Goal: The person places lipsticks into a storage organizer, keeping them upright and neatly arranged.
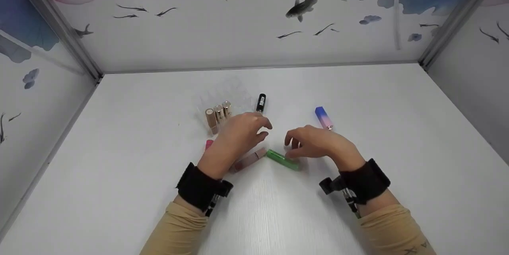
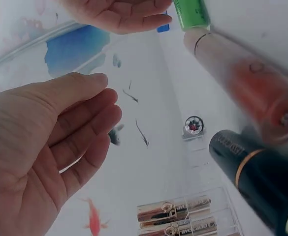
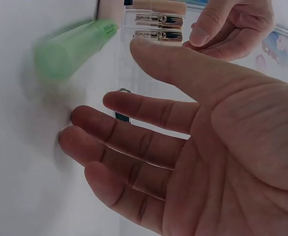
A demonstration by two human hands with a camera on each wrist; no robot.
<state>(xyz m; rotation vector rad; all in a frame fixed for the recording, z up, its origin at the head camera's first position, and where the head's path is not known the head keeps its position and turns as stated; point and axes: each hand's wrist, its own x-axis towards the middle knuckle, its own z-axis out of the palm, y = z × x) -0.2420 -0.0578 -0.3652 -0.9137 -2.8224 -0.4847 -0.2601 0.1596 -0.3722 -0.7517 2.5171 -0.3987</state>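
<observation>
My left hand [image 1: 265, 129] hovers with relaxed fingers over the table, holding nothing; its palm [image 2: 45, 147] shows empty in the left wrist view. Just below it lies a clear pink-red tube [image 1: 249, 160] [image 2: 242, 78]. My right hand [image 1: 289, 148] is also loose and empty [image 3: 183, 142], its fingertips just above the near end of a green tube [image 1: 282, 159] [image 3: 70, 49] that lies flat; I cannot see any contact. A black tube [image 1: 261, 102] [image 2: 257, 177] lies beyond the left hand.
A clear organizer [image 1: 234, 94] holds three gold-capped lipsticks [image 1: 218, 115] [image 2: 176, 211] behind the left hand. A blue-pink lipstick [image 1: 323, 117] lies to the right, and a pink item [image 1: 208, 143] peeks out by the left wrist. Painted fish walls [image 1: 254, 20] enclose the white table [image 1: 119, 167].
</observation>
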